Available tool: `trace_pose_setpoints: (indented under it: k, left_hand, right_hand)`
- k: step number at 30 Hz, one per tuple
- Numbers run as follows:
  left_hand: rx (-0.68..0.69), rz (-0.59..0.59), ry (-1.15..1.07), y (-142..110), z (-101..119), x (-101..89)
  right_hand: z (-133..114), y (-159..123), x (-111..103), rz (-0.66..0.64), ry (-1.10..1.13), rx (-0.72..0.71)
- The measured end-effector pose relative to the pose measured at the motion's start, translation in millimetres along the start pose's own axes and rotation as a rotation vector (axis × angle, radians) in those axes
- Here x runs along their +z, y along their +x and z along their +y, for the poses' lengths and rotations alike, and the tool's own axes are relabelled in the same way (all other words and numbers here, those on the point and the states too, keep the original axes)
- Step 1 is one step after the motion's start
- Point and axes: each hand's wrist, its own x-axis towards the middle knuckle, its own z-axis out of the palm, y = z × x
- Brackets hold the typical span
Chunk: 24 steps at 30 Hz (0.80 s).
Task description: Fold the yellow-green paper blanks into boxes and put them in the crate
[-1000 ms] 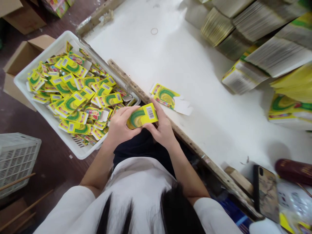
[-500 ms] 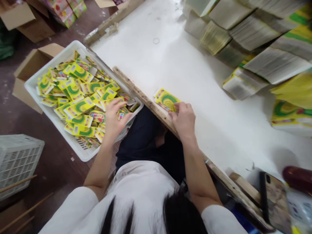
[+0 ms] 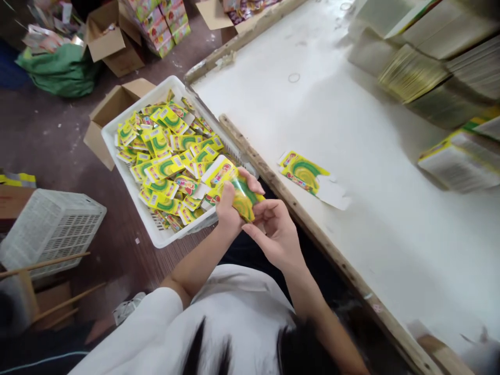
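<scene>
Our left hand [image 3: 228, 212] grips 1 carton [image 3: 239, 191]; right hand [image 3: 276, 234], half open, at its end. We should press lightly, edges square.

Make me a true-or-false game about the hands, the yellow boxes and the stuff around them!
1. The left hand holds a yellow-and-green box. True.
2. The right hand is down inside the white basket. False: it is right by the box in the left hand, outside the basket.
3. A carton with white flaps lies on the white table. True.
4. The green sack is on the white table. False: it is on the floor.
5. Lots of yellow-and-green boxes are heaped in the white basket. True.
</scene>
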Motion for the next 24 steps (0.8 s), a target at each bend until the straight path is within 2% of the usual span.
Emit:
trace_pose_setpoints:
  k: [2, 4, 6, 9, 10, 11, 14, 16, 17, 18, 19, 21, 22, 24]
  left_hand:
    - [0.036, 0.087, 0.038, 2, 3, -0.2]
    - [0.042, 0.122, 0.115, 2, 2, -5.7]
    - [0.027, 0.071, 0.18, 0, -1, -12.9]
    - [0.06, -0.1, 0.224, -5, -8, -22.0]
    - [0.081, -0.124, 0.236, -6, -11, -24.7]
    - [0.096, -0.111, 0.253, -6, -13, -27.4]
    - [0.093, 0.022, 0.349, -6, -13, -34.8]
    - [0.118, 0.024, 0.485, -7, -1, -36.8]
    - [0.163, -0.014, 0.585, -9, 9, -36.3]
    - [0.241, -0.051, 0.703, -11, 22, -34.8]
    - [0.373, -0.026, 0.807, -13, 37, -32.5]
    - [0.57, -0.054, 1.017, -16, 65, -26.9]
    - [0.582, -0.138, 1.136, -17, 75, -24.3]
    - [0.455, -0.383, 1.339, -15, 83, -21.2]
  right_hand:
    - [4, -2, 5, -0.025, -0.008, 0.01]
    - [8, 0, 4, -0.031, -0.049, 0.005]
    - [12, 4, -1, 0.021, -0.077, 0.003]
    - [16, 10, -12, 0.185, -0.088, -0.027]
    - [17, 11, -16, 0.22, -0.089, -0.043]
    - [18, 12, -19, 0.235, -0.089, -0.059]
    - [18, 11, -26, 0.197, -0.096, -0.108]
    - [13, 11, -32, 0.209, -0.15, -0.169]
    - [10, 11, -36, 0.243, -0.222, -0.213]
    - [5, 12, -40, 0.286, -0.331, -0.262]
    - [0, 13, -44, 0.327, -0.466, -0.313]
    - [-10, 13, -50, 0.323, -0.728, -0.405]
    - [-14, 12, -51, 0.26, -0.813, -0.444]
    - [-17, 10, -50, 0.09, -0.87, -0.5]
